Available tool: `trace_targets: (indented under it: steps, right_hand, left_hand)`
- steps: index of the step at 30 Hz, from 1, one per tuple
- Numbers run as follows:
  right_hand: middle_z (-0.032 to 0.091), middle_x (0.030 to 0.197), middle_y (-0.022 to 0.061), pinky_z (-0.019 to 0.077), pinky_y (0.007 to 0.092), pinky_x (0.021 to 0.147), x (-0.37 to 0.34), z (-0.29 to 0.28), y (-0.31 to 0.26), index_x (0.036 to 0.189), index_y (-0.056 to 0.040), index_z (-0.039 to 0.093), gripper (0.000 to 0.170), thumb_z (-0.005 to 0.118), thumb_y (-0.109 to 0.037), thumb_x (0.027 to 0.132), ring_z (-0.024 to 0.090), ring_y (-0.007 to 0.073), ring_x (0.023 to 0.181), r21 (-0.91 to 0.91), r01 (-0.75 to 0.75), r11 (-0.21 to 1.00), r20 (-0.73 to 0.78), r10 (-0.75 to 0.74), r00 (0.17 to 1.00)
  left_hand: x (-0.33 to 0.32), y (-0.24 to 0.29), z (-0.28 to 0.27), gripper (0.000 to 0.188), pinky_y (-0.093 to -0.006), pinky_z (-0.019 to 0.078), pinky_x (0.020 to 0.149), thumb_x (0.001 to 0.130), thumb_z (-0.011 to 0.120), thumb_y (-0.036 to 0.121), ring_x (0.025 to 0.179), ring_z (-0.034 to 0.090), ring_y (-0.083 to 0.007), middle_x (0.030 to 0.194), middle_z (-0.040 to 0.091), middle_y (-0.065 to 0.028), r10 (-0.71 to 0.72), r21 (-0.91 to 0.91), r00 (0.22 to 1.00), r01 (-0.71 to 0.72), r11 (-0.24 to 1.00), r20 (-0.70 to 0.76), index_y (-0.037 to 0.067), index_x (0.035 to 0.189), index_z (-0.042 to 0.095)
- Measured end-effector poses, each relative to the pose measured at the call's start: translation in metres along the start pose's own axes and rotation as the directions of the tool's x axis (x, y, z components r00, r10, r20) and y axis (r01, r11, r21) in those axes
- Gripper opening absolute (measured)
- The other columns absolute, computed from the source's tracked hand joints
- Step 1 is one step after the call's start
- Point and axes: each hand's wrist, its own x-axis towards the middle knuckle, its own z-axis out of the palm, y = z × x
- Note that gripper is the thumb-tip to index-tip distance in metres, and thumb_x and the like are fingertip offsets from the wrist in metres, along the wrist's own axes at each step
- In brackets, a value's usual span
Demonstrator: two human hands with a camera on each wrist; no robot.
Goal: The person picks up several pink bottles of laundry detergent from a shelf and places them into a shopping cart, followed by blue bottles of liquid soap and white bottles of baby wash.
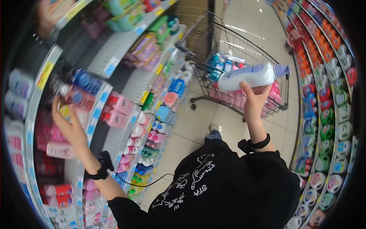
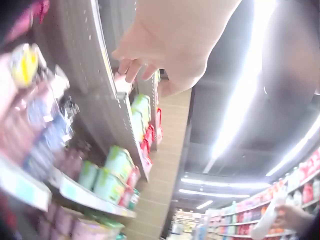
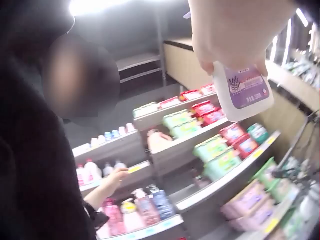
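My right hand (image 1: 254,101) grips a white bottle (image 1: 246,77) with a lilac cap, tilted on its side over the aisle. In the right wrist view the bottle's purple label (image 3: 247,90) shows a hand print, and my fingers wrap its upper part. At the shelf on the left, my left hand (image 1: 72,129) reaches among the pump bottles with its fingers loosely extended and nothing in its grasp. Close to its fingertips stand a pink pump bottle (image 1: 78,96) and a bottle with a yellow round label (image 1: 65,112). Beyond these is a dark blue bottle (image 1: 87,81).
A wire shopping cart (image 1: 244,36) stands ahead, with blue bottles (image 1: 219,66) and pink packs inside. Shelves of bottles and green tubs (image 1: 124,17) line the left. Another stocked shelf (image 1: 324,114) curves along the right. Tiled floor (image 1: 187,141) runs between them.
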Motion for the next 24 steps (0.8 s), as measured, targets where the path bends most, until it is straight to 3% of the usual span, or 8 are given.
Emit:
trace_targets:
  steps: [4,8,13,15,18,19,23,24]
  right_hand:
    - [0.042,0.129,0.0148,0.0357,0.0375,0.099,0.033,-0.091,0.042,0.135,-0.0043,0.024,0.079,0.071,0.003,0.072,0.043,0.0256,0.12,-0.197,-0.045,0.979,-0.281,-0.013,0.96]
    - [0.041,0.13,0.0164,0.0343,0.0371,0.101,0.077,-0.168,0.088,0.137,-0.0045,0.021,0.083,0.07,0.006,0.072,0.042,0.0251,0.121,-0.324,-0.067,0.944,-0.397,-0.071,0.915]
    - [0.035,0.133,0.0138,0.0395,0.04,0.099,0.158,-0.221,0.115,0.14,-0.005,0.016,0.096,0.075,0.004,0.065,0.038,0.0248,0.123,-0.348,-0.183,0.919,-0.336,0.06,0.94]
    - [0.036,0.13,0.0132,0.042,0.0396,0.097,0.188,-0.246,0.14,0.14,-0.0048,0.016,0.099,0.076,0.004,0.062,0.038,0.0244,0.123,-0.595,-0.105,0.797,-0.211,-0.029,0.977]
    - [0.038,0.129,0.0147,0.0409,0.0384,0.097,0.234,-0.262,0.171,0.14,-0.0028,0.017,0.1,0.076,0.002,0.059,0.041,0.0262,0.121,-0.598,-0.156,0.786,-0.115,0.109,0.987]
    - [0.039,0.129,0.0153,0.0407,0.0388,0.097,0.247,-0.264,0.181,0.14,-0.0024,0.019,0.099,0.076,0.001,0.059,0.042,0.0271,0.12,-0.614,-0.174,0.77,-0.067,0.169,0.983]
    - [0.045,0.121,0.0208,0.0428,0.038,0.093,0.283,-0.294,0.258,0.139,-0.0036,0.024,0.099,0.079,-0.011,0.057,0.045,0.033,0.115,-0.844,-0.041,0.534,0.096,0.225,0.97]
    - [0.045,0.119,0.0213,0.0433,0.038,0.092,0.288,-0.297,0.274,0.139,-0.0043,0.023,0.1,0.079,-0.011,0.056,0.046,0.034,0.113,-0.887,0.001,0.462,0.129,0.244,0.961]
  left_hand:
    - [-0.028,0.071,0.136,0.046,-0.0372,0.0262,0.105,0.089,0.056,0.017,0.123,0.04,-0.0283,0.13,0.044,-0.017,-0.053,-0.268,0.962,0.127,0.955,0.268,-0.001,0.129,0.041]
    - [-0.064,0.149,0.293,0.043,-0.039,0.0315,0.1,0.086,0.058,0.017,0.115,0.045,-0.0327,0.121,0.05,-0.0195,0.093,-0.447,0.908,0.11,0.888,0.409,-0.002,0.123,0.046]
    - [-0.124,0.252,0.478,0.034,-0.0419,0.0344,0.095,0.081,0.06,0.017,0.107,0.048,-0.0362,0.111,0.054,-0.0169,0.385,-0.574,0.741,0.001,0.819,0.55,0.001,0.11,0.052]
    - [-0.157,0.266,0.545,0.032,-0.0441,0.0398,0.086,0.083,0.056,0.023,0.1,0.052,-0.0339,0.109,0.055,-0.0161,0.434,-0.528,0.671,-0.074,0.846,0.601,0.002,0.107,0.053]
    - [-0.197,0.276,0.591,0.033,-0.0454,0.0456,0.076,0.087,0.05,0.031,0.088,0.06,-0.0347,0.096,0.062,-0.0173,0.372,-0.359,0.429,-0.113,0.926,0.823,0.004,0.106,0.057]
    - [-0.182,0.292,0.579,0.034,-0.0466,0.0486,0.072,0.087,0.049,0.033,0.081,0.063,-0.0362,0.087,0.065,-0.0188,0.234,-0.208,0.169,-0.154,0.966,0.957,0.004,0.1,0.06]
    - [-0.179,0.296,0.575,0.039,-0.0463,0.0498,0.067,0.085,0.05,0.041,0.07,0.064,-0.0357,0.075,0.065,-0.0183,0.348,-0.342,0.194,-0.068,0.937,0.917,0.004,0.081,0.063]
    - [-0.178,0.295,0.573,0.042,-0.0461,0.0497,0.067,0.084,0.05,0.044,0.07,0.064,-0.0355,0.074,0.065,-0.0181,0.41,-0.404,0.131,-0.068,0.912,0.903,0.004,0.08,0.063]
